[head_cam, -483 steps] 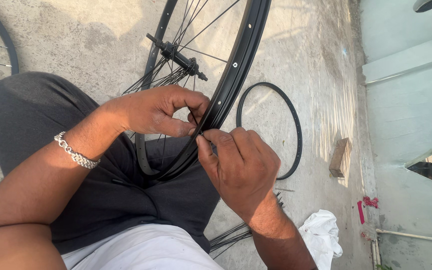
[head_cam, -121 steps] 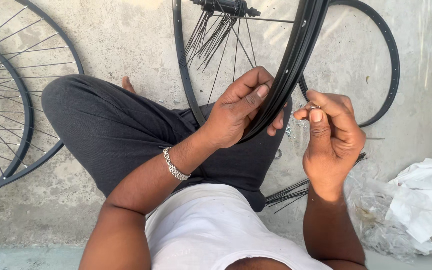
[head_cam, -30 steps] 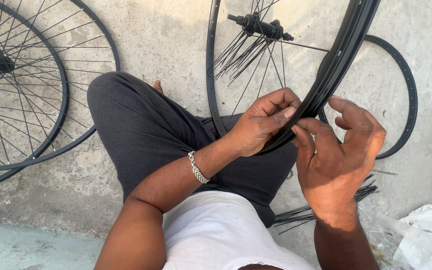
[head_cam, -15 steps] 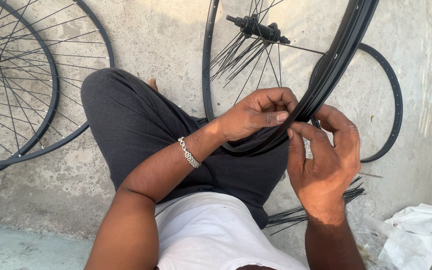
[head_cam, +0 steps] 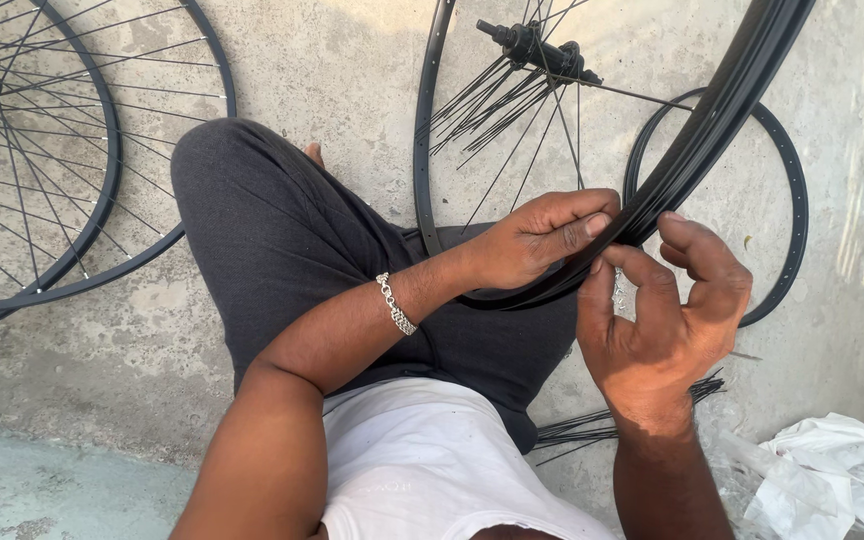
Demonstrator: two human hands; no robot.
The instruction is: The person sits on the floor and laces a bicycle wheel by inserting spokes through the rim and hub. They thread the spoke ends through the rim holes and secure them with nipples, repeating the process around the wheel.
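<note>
Left hand (head_cam: pixel 542 240) curled around the black metal bicycle wheel rim (head_cam: pixel 697 150), grip closed on it. Right hand (head_cam: pixel 667 320) just right, palm up, fingertips pinching a small silvery part (head_cam: pixel 618 287) against the rim.

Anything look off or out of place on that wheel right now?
Yes: on the black bicycle rim held by the left hand and right hand, most thin black spokes hang loose in a bunch from the hub, not fanned out to the rim. More spokes lie on the concrete floor.
</note>
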